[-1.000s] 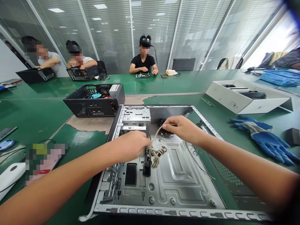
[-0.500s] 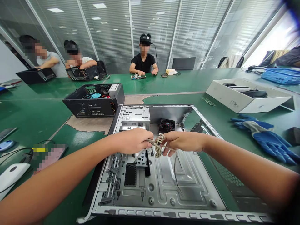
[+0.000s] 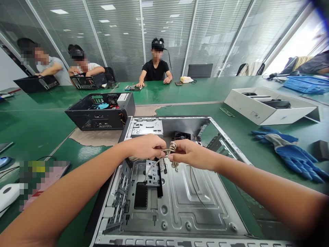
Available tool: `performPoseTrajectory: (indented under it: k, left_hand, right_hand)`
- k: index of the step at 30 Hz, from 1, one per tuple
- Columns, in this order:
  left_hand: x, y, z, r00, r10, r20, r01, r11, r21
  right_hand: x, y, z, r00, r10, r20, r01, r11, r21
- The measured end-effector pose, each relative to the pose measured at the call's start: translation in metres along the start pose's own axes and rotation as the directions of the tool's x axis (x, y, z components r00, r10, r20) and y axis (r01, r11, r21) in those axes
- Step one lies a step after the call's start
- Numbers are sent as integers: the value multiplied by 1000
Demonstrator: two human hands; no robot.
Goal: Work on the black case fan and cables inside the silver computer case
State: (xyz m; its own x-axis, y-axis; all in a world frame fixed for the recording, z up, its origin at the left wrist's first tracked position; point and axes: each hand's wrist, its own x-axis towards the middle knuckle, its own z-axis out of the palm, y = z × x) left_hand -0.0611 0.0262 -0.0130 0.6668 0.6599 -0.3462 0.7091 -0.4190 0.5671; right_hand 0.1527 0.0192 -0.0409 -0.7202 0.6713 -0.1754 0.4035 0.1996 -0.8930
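Observation:
An empty metal computer case [image 3: 180, 199] lies open on the green table in front of me. Above its middle I hold a knotted beige cable bundle [image 3: 171, 149] between both hands. My left hand [image 3: 146, 146] is closed on the left part of the cable. My right hand [image 3: 189, 153] pinches the knotted part, and a loose strand [image 3: 195, 187] hangs from it down to the case floor. A small black fan [image 3: 182, 136] sits at the case's far wall, just behind my hands.
A second black computer case [image 3: 100, 111] stands at the back left. A white open box [image 3: 267, 106] and blue work gloves [image 3: 288, 151] lie on the right, a blue basket [image 3: 305, 84] beyond. A white mouse [image 3: 7, 193] lies at the left. Three people sit along the far side.
My right hand came back from the fan to meet the left, gathering the cable into a bundle. Both hands rose slightly above the case. The person opposite moved a board to the left.

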Motion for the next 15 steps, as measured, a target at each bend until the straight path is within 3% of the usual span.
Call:
performPoseTrajectory:
  k: [3,6,9,15]
  left_hand:
    - [-1,-1,-3,996,7,89,2,995,-98]
    - [-2,0,-5,987,-6,159,41,976,-215]
    - [-3,-1,-3,979,-9,202,75,944,-322]
    - [-6,-6,-1,984,-62,167,134,875,-465]
  right_hand:
    - [-1,-3,0,983,-146,-113,87,907,-412]
    - [-5,-7,0,956,-283,-75,179,766,-618]
    - [-6,-9,0,936,-347,-56,230,724,-651]
    - [-8,-10,0,962,-266,-64,189,813,-550]
